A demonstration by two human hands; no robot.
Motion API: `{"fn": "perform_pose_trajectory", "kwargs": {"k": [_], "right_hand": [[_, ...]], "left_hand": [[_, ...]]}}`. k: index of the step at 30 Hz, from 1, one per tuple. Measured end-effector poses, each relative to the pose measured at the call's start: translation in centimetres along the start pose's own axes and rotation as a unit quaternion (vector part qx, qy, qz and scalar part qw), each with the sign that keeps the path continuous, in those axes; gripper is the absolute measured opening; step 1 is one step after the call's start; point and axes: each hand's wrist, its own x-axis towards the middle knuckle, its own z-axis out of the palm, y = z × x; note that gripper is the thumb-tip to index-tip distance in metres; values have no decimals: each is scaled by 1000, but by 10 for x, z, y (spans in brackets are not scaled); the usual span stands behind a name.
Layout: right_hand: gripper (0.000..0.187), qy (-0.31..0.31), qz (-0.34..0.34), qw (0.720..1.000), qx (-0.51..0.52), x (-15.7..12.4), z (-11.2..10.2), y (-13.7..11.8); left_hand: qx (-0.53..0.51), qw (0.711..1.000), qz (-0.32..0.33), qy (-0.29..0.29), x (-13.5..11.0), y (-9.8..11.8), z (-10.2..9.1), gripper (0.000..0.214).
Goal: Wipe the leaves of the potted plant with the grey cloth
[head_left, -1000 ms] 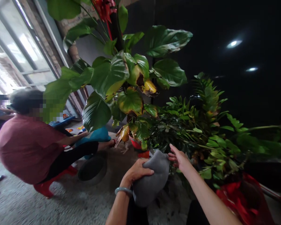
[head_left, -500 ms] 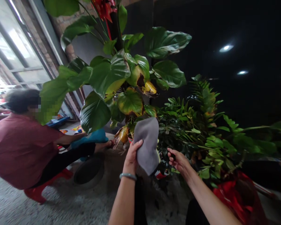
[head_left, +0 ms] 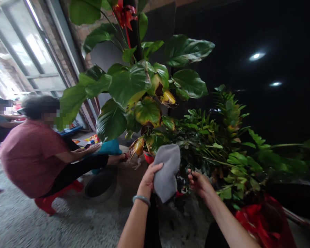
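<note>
My left hand (head_left: pixel 147 179), with a pale bangle on the wrist, grips a grey cloth (head_left: pixel 166 171) and holds it up against the low foliage. My right hand (head_left: pixel 200 182) sits just right of the cloth, fingers curled in a pinch around a dark leaf or stem of the bushy small-leaved plant (head_left: pixel 212 144). Above both hands rises a tall plant with big glossy leaves (head_left: pixel 130 82), some of them yellowing, standing in a red pot (head_left: pixel 148 157).
A person in a maroon shirt (head_left: pixel 31 155) crouches on a red stool (head_left: pixel 48 203) at the left, beside a dark round basin (head_left: pixel 100 182). A red pot or bag (head_left: pixel 263 220) is at the lower right. The floor is speckled concrete (head_left: pixel 67 227). A window wall is behind.
The left hand lifted the cloth from a low bundle up to the leaves, then lowered it slightly. The right hand went from open beside the cloth to pinching foliage.
</note>
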Motion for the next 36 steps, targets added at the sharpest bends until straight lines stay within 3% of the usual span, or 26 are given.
{"fn": "perform_pose_trajectory", "kwargs": {"k": [3,6,10,13,16,19,21,24,25,28,31,34,36], "right_hand": [[5,-6,-4,1000,7,-4,5,-6],[6,-6,-2,1000,11,-3,9,-6],[6,12,3,1000,12,0,5,-1],[6,11,4,1000,13,1,-1,0],[6,-10,2,1000,12,1,-3,-1],[11,-32,-5,999,10,3,-2,-3],[10,-34,-7,999,9,5,-1,-3],[7,-17,-6,1000,6,9,-3,0],[6,-11,-6,1000,4,11,-5,1],[10,-4,-6,1000,-5,16,-14,7],[17,-5,-7,1000,-12,14,-22,10],[19,-11,-12,1000,-3,1,-20,12],[34,-19,-28,999,12,-13,-13,15]], "left_hand": [[-68,994,79,25,9,26,19,31],[-11,998,59,21,20,17,27,31],[158,985,-37,-53,13,-25,6,39],[122,986,-59,-101,-2,-28,-13,49],[17,998,17,-59,-3,0,-9,49],[-42,994,101,-8,16,27,16,37],[-32,994,101,11,31,28,31,32],[61,997,51,23,37,1,30,29],[104,994,35,11,33,-10,23,28],[171,975,-66,-122,10,-36,-7,33],[173,963,-88,-186,-9,-34,-22,40],[101,985,-28,-139,-9,-16,-11,46],[44,996,18,-72,-4,-11,4,47]]}}
